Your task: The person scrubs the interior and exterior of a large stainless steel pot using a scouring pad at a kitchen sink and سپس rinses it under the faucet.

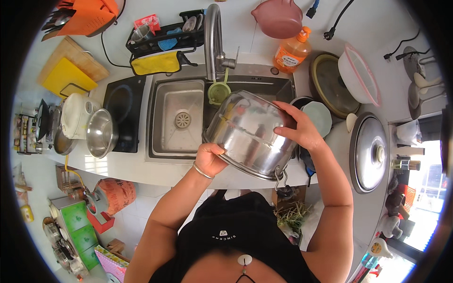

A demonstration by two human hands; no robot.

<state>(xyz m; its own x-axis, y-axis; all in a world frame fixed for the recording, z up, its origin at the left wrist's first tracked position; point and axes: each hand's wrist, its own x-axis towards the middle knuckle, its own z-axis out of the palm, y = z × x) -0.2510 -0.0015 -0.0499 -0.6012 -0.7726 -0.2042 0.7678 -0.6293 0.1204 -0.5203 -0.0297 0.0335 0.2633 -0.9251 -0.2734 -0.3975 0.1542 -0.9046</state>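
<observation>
A shiny stainless-steel pot (250,134) is tilted on its side over the right part of the sink (158,122), its base turned up and away from me. With my left hand (211,159) I grip its rim at the lower left, the thumb on the outer wall. My right hand (304,131) holds the far right side near the base, fingers and thumb spread over the metal. A looped handle (278,175) hangs at the near right of the rim. The inside of the pot is hidden. Just beyond it, a green strainer (219,93) hangs below the faucet (213,45).
Left of the sink are a black cooktop (123,113), a steel bowl (101,133) and a white cooker (79,115). An orange soap bottle (290,53), a pale green bowl (317,118) and a large pot lid (370,153) stand to the right.
</observation>
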